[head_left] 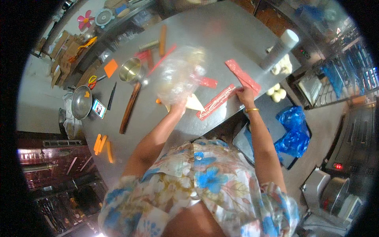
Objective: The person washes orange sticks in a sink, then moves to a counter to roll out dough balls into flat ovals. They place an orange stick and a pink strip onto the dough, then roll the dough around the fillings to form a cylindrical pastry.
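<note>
My left hand [177, 109] grips a large clear plastic piping bag [180, 74], blurred in places and filled with a pale cream. The bag's cream-coloured tip [194, 103] points at the lower left end of a flat red strip [217, 102], apparently dough. White squiggly lines of cream run along that strip. At its other end, the fingers of my right hand [246, 96] close on the strip's edge. Just beyond this hand lies a second red strip [242, 77], which looks overlapped or folded. Another red strip [208, 82] is partly hidden behind the bag.
Left on the steel table [154, 118] are a saucepan [130, 70], orange scraper [111, 68], knife [112, 96], scissors [96, 81], metal bowl [82, 102], phone [99, 109] and orange strips [102, 143]. A white-topped cylinder [281, 47] stands right. Pale dough balls [276, 92] and blue plastic [293, 133] lie lower right.
</note>
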Action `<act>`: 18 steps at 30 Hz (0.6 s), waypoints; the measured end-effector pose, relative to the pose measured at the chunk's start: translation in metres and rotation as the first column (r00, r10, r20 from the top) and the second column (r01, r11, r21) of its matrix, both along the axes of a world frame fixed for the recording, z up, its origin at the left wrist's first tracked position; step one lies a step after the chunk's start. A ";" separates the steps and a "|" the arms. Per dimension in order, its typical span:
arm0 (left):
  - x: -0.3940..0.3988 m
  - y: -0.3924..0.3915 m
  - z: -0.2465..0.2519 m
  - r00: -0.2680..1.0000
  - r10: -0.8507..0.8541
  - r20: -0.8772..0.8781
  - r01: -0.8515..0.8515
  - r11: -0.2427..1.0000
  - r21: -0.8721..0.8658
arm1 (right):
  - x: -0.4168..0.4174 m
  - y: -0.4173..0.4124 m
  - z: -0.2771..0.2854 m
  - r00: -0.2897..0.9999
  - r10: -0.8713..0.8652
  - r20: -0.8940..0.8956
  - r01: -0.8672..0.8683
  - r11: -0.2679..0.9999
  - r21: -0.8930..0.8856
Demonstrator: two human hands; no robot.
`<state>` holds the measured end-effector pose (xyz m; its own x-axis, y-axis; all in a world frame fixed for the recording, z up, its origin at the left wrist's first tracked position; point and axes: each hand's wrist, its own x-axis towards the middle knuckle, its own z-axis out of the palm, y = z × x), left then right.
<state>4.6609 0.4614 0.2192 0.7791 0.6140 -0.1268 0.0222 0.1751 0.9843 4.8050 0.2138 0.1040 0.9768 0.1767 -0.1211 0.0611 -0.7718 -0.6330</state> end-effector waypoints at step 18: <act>-0.238 0.227 -0.063 0.524 0.178 -0.833 0.250 0.903 0.350 | 0.012 -0.012 -0.039 0.992 -0.097 -0.077 0.121 0.896 0.428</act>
<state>4.4226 0.6880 0.1563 0.4582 0.7426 -0.4885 0.8570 -0.2232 0.4645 4.8174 0.2016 0.0647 0.9872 0.1164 -0.1088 -0.0499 -0.4228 -0.9049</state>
